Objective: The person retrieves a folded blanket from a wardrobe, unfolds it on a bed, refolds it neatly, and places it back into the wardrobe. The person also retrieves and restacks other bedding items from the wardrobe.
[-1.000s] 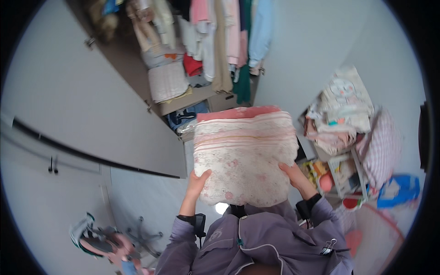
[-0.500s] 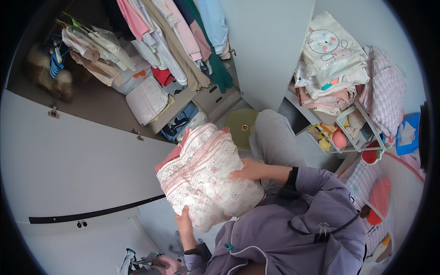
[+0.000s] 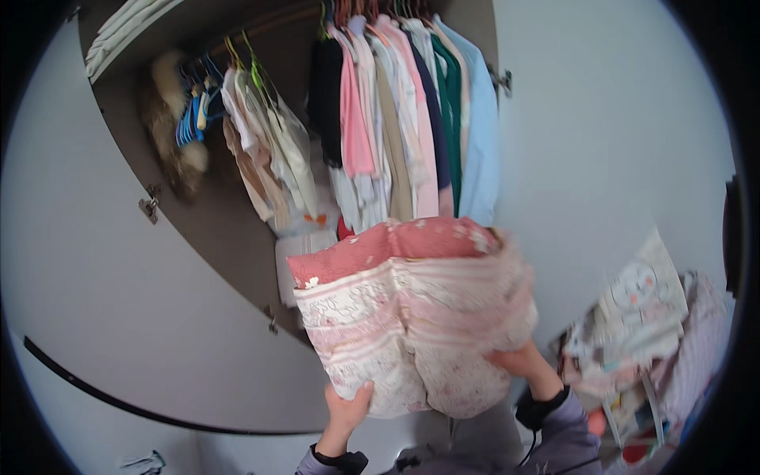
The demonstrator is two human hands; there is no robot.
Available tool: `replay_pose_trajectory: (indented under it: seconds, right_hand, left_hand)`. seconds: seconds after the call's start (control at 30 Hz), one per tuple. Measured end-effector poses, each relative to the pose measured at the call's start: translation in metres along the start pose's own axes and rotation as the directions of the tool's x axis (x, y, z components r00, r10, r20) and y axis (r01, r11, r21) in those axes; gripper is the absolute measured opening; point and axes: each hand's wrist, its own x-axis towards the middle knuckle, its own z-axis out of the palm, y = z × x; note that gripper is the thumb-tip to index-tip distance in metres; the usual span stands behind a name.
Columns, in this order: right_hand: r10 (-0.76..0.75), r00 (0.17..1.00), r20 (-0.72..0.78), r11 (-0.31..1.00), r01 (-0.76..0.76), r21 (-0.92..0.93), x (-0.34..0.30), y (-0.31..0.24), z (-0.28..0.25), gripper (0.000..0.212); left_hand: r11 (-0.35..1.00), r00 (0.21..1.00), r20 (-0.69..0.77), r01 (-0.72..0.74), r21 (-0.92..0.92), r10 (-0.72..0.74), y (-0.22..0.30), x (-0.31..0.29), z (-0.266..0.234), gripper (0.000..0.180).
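A folded floral quilt, white and pink with a red patterned layer along its top, is held up in front of the wardrobe. At its lower left corner my left hand grips it, thumb on the near face and the other fingers mostly hidden behind. My right hand grasps the lower right side, slightly blurred, with some of its fingers out of sight. Just beyond the quilt, a folded white striped cloth shows inside the wardrobe, partly covered.
Above hang several clothes on a rail, with blue hangers and a furry item farther left. Open wardrobe doors stand at left and right. Folded cloths are piled on a rack at right.
Both hands have lifted the quilt up and to the right, toward the wardrobe, its red layer now showing along the top. The view has tilted up to the hanging clothes.
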Motion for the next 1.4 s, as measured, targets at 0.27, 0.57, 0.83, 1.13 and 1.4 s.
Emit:
replay_pose_trajectory:
  seconds: [0.27,0.57,0.83,1.13,1.4]
  right_hand:
    - [0.043,0.997,0.065,0.927,-0.016,-0.374,0.12,0.024,-0.129,0.058]
    - [0.027,0.996,-0.084,0.971,-0.046,-0.235,0.275,-0.176,-0.22,0.057]
    - [-0.183,0.892,-0.413,0.978,0.209,0.017,0.371,-0.372,-0.258,0.055]
    - [0.241,0.969,-0.049,0.538,-0.091,0.838,0.477,-0.465,-0.28,0.052]
    - [0.314,0.948,0.045,0.535,-0.216,0.817,0.495,-0.449,-0.278,0.05]
  left_hand:
    - [0.895,0.889,0.261,-0.422,0.146,0.376,0.16,0.175,0.124,0.042]
    - [0.849,0.859,0.315,-0.48,0.223,0.403,0.355,0.262,0.172,0.043]
    - [0.666,0.755,0.341,-0.655,0.357,0.559,0.521,0.339,0.185,0.042]
    - [0.819,0.969,0.106,-0.244,0.52,0.221,0.65,0.496,0.167,0.043]
    - [-0.098,0.794,0.588,-0.58,0.809,0.155,0.615,0.485,0.211,0.063]
